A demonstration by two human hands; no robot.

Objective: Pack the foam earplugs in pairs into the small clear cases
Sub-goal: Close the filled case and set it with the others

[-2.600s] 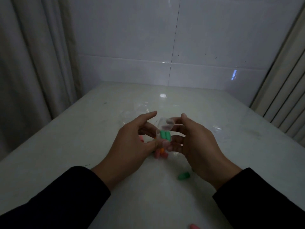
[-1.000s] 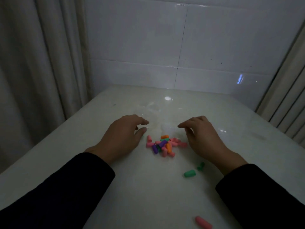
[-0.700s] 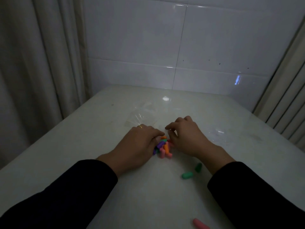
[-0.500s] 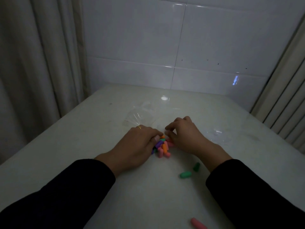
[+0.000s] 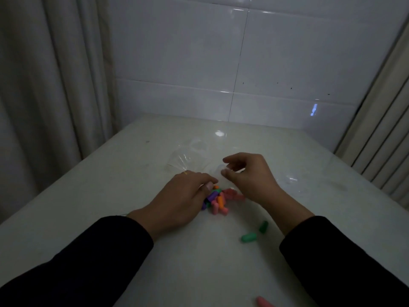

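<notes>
Room: a dim corner is seen, with a white tiled wall [image 5: 254,58] behind, a pale curtain [image 5: 44,85] on the left and a ribbed panel [image 5: 385,138] on the right.
Surface: a pale glossy table [image 5: 110,185] is viewed from above, with faint marks and a light reflected near its far edge.
Earplug pile: a small heap of foam earplugs [image 5: 218,200], pink, orange, purple and green, is found at the table's middle, between the two hands.
Left hand: the left hand [image 5: 179,202] is laid palm down just left of the heap, fingers curled, with the fingertips touching the heap's upper left side; whether an earplug is pinched cannot be told.
Right hand: the right hand [image 5: 250,173] is held just beyond and right of the heap, raised a little, thumb and forefinger curved toward each other around a small clear case [image 5: 222,168], which is blurred; a firm grip on it cannot be confirmed.
Stray earplugs: two green earplugs [image 5: 249,237] are seen near each other below the right wrist, well apart from the heap, and a pink earplug [image 5: 263,302] lies at the lower edge.
Clear plastic: a crumpled clear bag [image 5: 186,158] lies beyond the left hand, and further clear plastic [image 5: 290,180] right of the right hand.
Sleeves: both forearms are covered by dark sleeves [image 5: 88,262].
</notes>
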